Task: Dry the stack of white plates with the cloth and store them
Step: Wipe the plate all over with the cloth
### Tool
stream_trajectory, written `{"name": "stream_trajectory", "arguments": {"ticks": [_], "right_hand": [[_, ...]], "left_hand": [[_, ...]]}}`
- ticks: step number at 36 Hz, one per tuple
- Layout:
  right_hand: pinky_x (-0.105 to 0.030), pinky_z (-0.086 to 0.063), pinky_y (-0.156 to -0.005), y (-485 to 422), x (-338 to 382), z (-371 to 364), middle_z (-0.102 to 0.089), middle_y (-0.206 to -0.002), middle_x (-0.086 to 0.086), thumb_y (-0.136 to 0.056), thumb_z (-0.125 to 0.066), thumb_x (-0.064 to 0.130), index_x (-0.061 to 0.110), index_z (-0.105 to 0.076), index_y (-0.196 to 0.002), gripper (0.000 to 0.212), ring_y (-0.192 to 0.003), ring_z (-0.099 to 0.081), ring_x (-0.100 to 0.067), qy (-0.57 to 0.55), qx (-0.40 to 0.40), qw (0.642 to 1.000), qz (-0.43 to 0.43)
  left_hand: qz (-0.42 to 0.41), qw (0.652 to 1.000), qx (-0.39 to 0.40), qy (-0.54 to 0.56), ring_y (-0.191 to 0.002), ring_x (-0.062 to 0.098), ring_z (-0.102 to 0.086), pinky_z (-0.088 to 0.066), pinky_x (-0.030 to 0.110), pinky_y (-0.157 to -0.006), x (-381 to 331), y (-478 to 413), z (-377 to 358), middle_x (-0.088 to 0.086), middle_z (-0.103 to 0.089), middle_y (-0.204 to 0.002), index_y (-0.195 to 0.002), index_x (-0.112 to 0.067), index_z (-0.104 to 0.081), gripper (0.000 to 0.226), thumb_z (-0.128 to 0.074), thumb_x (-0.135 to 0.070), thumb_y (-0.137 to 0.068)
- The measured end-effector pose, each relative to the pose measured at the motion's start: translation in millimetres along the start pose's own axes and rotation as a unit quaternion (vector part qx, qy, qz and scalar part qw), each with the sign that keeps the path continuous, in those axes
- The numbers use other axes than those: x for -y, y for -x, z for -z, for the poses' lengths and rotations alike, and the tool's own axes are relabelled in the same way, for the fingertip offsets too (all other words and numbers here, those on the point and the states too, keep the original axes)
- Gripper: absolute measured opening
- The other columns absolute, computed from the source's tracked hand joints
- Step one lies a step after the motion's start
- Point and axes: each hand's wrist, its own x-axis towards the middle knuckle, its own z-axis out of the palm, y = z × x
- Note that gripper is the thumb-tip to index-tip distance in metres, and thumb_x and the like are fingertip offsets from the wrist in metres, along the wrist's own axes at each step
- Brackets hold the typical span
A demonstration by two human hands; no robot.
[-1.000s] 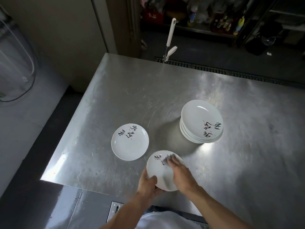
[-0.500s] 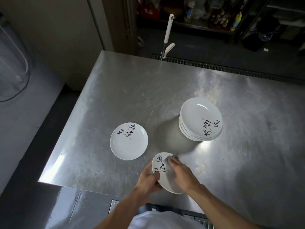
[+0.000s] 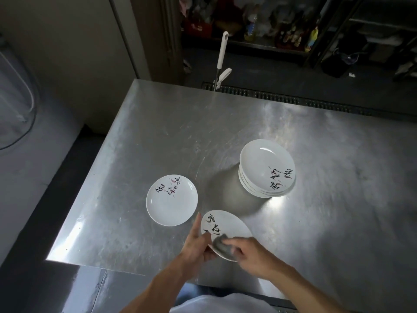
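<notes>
A tilted plate is held over the near edge of the metal table. Its rim is gripped by the left hand. A grey cloth is pinched in the right hand and pressed on it. A lone plate lies to the left, likely dried. The stack on the right is not yet wiped. Nothing is put away.

Stainless steel table: top scratched, with a bright glare toward the near-left corner. Directly on it: single white plate, face up, with brush lettering; stack of white plates further right, well apart, with similar lettering.
</notes>
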Motion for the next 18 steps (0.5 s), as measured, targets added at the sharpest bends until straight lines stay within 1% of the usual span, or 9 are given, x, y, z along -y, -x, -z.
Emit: {"name": "stream_trajectory", "arguments": {"ticks": [3, 5, 8, 10, 12, 13, 15, 17, 18], "right_hand": [[-0.013, -0.038, -0.106, 6, 13, 0, -0.062, -0.132, 0.018, -0.087, -0.068, 0.037, 0.035, -0.056, -0.14, 0.055, -0.122, -0.054, 0.009, -0.013, 0.034, 0.998, 0.051], [-0.009, -0.039, -0.1, 2, 17, 4, -0.063, -0.127, 0.012, -0.081, -0.073, 0.029, 0.034, -0.056, -0.138, 0.06, -0.117, -0.056, 0.005, 0.044, 0.014, 0.997, 0.061], [-0.014, -0.043, -0.096, -3, 22, 14, -0.067, -0.121, 0.009, -0.086, -0.06, 0.019, 0.033, -0.061, -0.13, 0.046, -0.112, -0.06, -0.005, 0.119, -0.059, 0.989, 0.067], [-0.024, -0.049, -0.093, -9, 23, 22, -0.071, -0.113, 0.007, -0.086, -0.058, 0.018, 0.024, -0.068, -0.118, 0.033, -0.105, -0.063, -0.007, 0.12, -0.074, 0.987, 0.075], [-0.033, -0.053, -0.078, -13, 26, 37, -0.072, -0.089, 0.007, -0.083, -0.062, 0.017, 0.013, -0.069, -0.097, 0.016, -0.082, -0.064, -0.004, 0.11, -0.091, 0.987, 0.073], [-0.032, -0.052, -0.068, -15, 28, 46, -0.067, -0.076, 0.01, -0.082, -0.065, 0.017, 0.013, -0.068, -0.09, 0.009, -0.071, -0.059, -0.002, 0.095, -0.1, 0.988, 0.07], [-0.023, -0.04, -0.055, -17, 31, 65, -0.056, -0.062, 0.017, -0.08, -0.074, 0.02, 0.024, -0.068, -0.081, 0.007, -0.058, -0.049, 0.001, 0.041, -0.113, 0.99, 0.069], [-0.02, -0.033, -0.054, -20, 31, 82, -0.05, -0.059, 0.018, -0.076, -0.08, 0.026, 0.034, -0.064, -0.076, 0.017, -0.057, -0.042, 0.002, 0.001, -0.11, 0.992, 0.064], [-0.019, -0.034, -0.056, -22, 30, 89, -0.051, -0.061, 0.02, -0.073, -0.08, 0.027, 0.036, -0.064, -0.078, 0.019, -0.059, -0.043, 0.003, -0.008, -0.105, 0.993, 0.057]], "left_hand": [[0.005, 1.0, 0.003, 0.014, -0.084, 0.026, -0.073, -0.061, 0.044, -0.072, -6, 1, -4, 0.012, -0.075, -0.117, -0.147, -0.053, -0.03, 0.078, -0.038, 0.006, -0.097], [0.004, 1.0, 0.0, 0.028, -0.087, 0.027, -0.072, -0.061, 0.042, -0.074, -10, 1, -7, 0.013, -0.075, -0.116, -0.147, -0.046, -0.035, 0.073, -0.036, 0.007, -0.097], [-0.011, 1.0, -0.011, 0.024, -0.091, 0.029, -0.072, -0.062, 0.044, -0.079, -15, 2, -13, 0.016, -0.076, -0.111, -0.134, -0.032, -0.051, 0.053, -0.038, 0.005, -0.097], [-0.027, 0.999, -0.038, -0.004, -0.084, 0.03, -0.07, -0.061, 0.044, -0.08, -18, 2, -16, 0.018, -0.075, -0.1, -0.126, -0.021, -0.057, 0.038, -0.042, 0.001, -0.098], [-0.046, 0.995, -0.064, -0.054, -0.077, 0.03, -0.063, -0.058, 0.045, -0.078, -23, 1, -16, 0.019, -0.068, -0.09, -0.118, -0.012, -0.059, 0.023, -0.049, -0.005, -0.099], [-0.059, 0.991, -0.071, -0.096, -0.075, 0.028, -0.061, -0.057, 0.044, -0.076, -25, 2, -14, 0.018, -0.064, -0.091, -0.112, -0.012, -0.061, 0.015, -0.054, -0.01, -0.1], [-0.107, 0.967, -0.061, -0.222, -0.081, 0.02, -0.062, -0.06, 0.04, -0.079, -26, -1, -6, 0.011, -0.058, -0.103, -0.105, -0.023, -0.067, 0.009, -0.066, -0.029, -0.098], [-0.176, 0.907, -0.061, -0.379, -0.102, 0.013, -0.055, -0.052, 0.032, -0.098, -24, -6, 7, 0.002, -0.047, -0.114, -0.113, -0.03, -0.07, 0.027, -0.077, -0.042, -0.089], [-0.224, 0.871, -0.06, -0.433, -0.11, 0.011, -0.05, -0.043, 0.028, -0.105, -23, -8, 13, -0.001, -0.045, -0.118, -0.118, -0.026, -0.071, 0.037, -0.081, -0.041, -0.085]]}}
